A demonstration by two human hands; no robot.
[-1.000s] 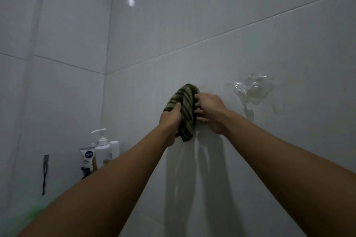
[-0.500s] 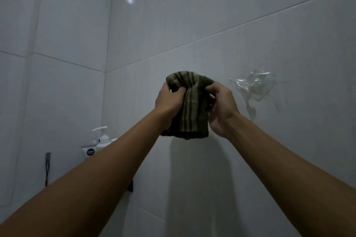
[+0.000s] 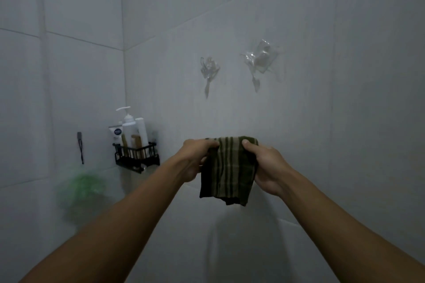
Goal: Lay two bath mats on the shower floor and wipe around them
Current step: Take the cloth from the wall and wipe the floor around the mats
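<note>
Home shower: tiled walls (image 3: 299, 18), toiletry caddy (image 3: 136, 156).

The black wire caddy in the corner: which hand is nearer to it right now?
Left. The left hand grips the striped cloth just right of the caddy; the right hand holds the cloth's far edge, farther away.

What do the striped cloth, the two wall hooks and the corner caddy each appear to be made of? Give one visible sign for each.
Striped cloth: soft woven fabric, matte; it folds and droops between the hands.
Wall hooks: probably clear plastic; the tile shows through and they glint.
Corner caddy: likely black-coated metal wire, with thin rigid bars.
</note>
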